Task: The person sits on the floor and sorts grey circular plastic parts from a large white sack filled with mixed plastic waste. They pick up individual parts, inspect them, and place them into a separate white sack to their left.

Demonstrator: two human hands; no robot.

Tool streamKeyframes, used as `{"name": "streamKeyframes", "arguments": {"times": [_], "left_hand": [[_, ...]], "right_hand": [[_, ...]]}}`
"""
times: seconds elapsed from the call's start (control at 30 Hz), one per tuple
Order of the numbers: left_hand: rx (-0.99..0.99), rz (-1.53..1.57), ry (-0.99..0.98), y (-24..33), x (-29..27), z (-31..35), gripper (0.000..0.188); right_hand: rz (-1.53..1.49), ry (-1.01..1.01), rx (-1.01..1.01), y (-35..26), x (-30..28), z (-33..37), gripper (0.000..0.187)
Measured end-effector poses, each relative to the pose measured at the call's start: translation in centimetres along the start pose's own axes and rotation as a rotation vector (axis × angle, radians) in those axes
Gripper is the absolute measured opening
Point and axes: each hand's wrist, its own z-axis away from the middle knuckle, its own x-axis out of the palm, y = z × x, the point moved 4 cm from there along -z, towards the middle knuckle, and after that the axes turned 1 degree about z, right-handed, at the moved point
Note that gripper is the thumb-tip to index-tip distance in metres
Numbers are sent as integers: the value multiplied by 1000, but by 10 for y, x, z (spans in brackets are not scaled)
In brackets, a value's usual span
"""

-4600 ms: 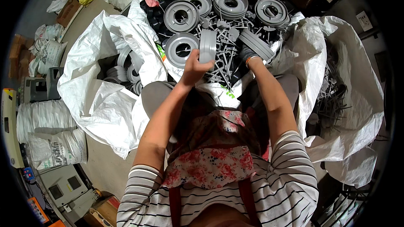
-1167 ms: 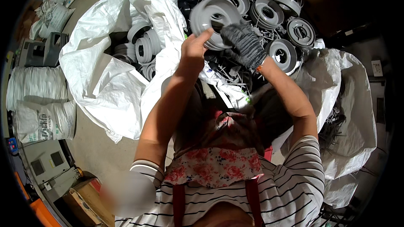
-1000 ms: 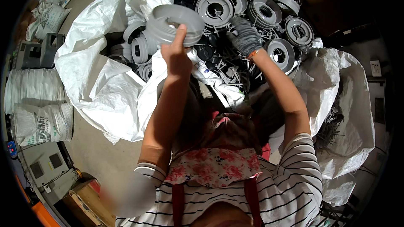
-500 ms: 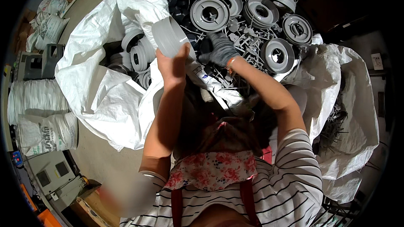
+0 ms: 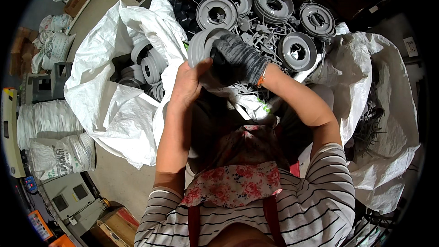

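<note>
My bare left hand [image 5: 186,82] grips a grey ridged plastic ring [image 5: 197,48] from its near left side, the thumb over its rim. My right hand [image 5: 244,59], in a grey knit glove, is closed around a black round plastic part [image 5: 220,68] at the ring's open side. Its fingers reach over the rim, so how far the black part sits inside the ring is hidden. Just beyond lie several grey flanged rings [image 5: 216,13] on a heap of thin grey plastic scraps [image 5: 263,36]. Black parts [image 5: 180,16] are piled at the heap's left.
At left, an open white woven sack [image 5: 128,114] holds grey ridged rings [image 5: 151,68]. Another white sack [image 5: 388,123] at right contains dark thin scraps [image 5: 366,128]. Full sacks [image 5: 61,155], a grey machine box [image 5: 68,196] and a cardboard box [image 5: 116,228] stand farther left.
My right hand has come from the heap's edge to the ring and now meets it with the black part. My left hand has moved slightly nearer and right, turning the ring's opening toward the glove.
</note>
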Motion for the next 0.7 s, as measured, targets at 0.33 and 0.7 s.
{"name": "streamKeyframes", "arguments": {"times": [0.33,0.7], "left_hand": [[252,-289,-41,4,17,4,23],[187,-164,57,1,1,8,27]], "right_hand": [[-1364,-70,918,45,51,27,74],[-894,-369,731,34,35,11,91]]}}
